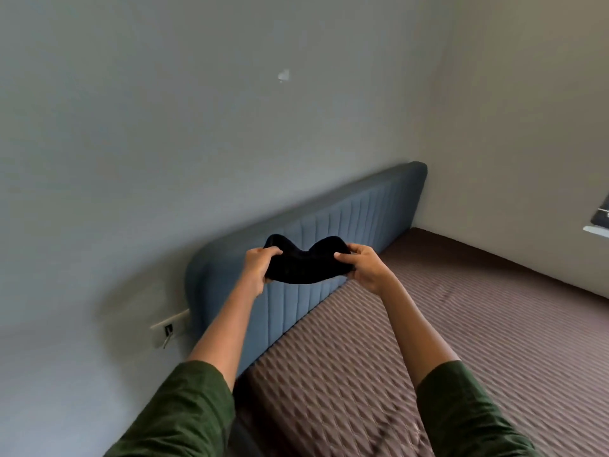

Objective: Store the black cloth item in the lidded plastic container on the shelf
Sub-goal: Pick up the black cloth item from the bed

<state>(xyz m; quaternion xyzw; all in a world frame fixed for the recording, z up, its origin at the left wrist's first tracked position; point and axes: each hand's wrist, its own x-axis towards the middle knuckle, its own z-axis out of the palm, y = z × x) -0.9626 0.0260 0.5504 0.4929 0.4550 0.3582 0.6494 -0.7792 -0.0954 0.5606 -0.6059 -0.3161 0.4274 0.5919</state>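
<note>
Black cloth item [308, 263] hung above the mattress [428, 341], left hand [258, 268] and right hand [364, 267] each pinching an end. Folding it compactly while keeping both pinches firm would probably suit it; no container showed.

A: What does the left hand [258, 270] hide?

B: The left end of the black cloth [306, 263]; the right hand [364, 267] covers the other end.

A: That dark thing at the far right edge?

B: The dark object [600, 214] on a pale ledge [594, 231] is cut off, unidentifiable.

A: The wall plate [168, 328]?

B: Too small and blurred; the headboard [329, 245] covers its right end. Both sleeves run off the near edge.
</note>
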